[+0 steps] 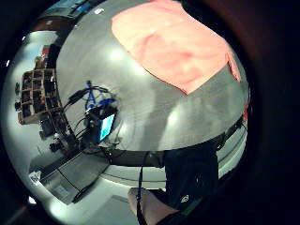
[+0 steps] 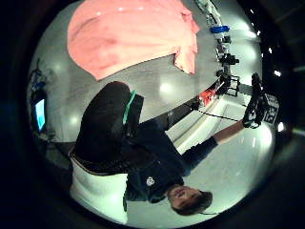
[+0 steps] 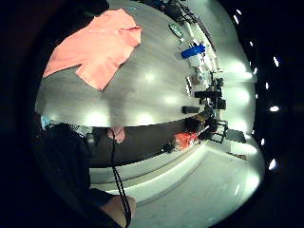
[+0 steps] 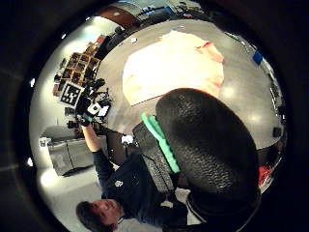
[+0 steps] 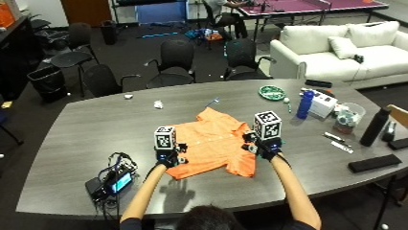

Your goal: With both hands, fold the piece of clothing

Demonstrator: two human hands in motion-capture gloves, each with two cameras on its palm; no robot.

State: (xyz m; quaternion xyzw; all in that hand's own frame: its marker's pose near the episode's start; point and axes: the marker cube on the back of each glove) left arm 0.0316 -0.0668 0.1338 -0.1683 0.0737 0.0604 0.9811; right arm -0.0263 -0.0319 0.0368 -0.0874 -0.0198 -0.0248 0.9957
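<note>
An orange short-sleeved shirt (image 5: 213, 146) lies spread flat on the grey table (image 5: 96, 129), its collar toward the far side. My left hand (image 5: 169, 157) hovers over the shirt's near left corner and my right hand (image 5: 263, 147) over its right sleeve. Both are raised above the cloth and hold nothing. The palm views show the shirt (image 1: 173, 42) (image 2: 128, 33) (image 3: 95, 45) (image 4: 174, 67) well below the palms. A gloved left thumb (image 2: 109, 124) and a gloved right thumb (image 4: 207, 145) stick out with nothing in them.
A black device with a lit screen and cables (image 5: 113, 181) sits near the front left. A blue bottle (image 5: 306, 104), a white box (image 5: 323, 103), a green dish (image 5: 273, 92), a black bottle (image 5: 374, 127) and a black case (image 5: 374, 163) stand at the right.
</note>
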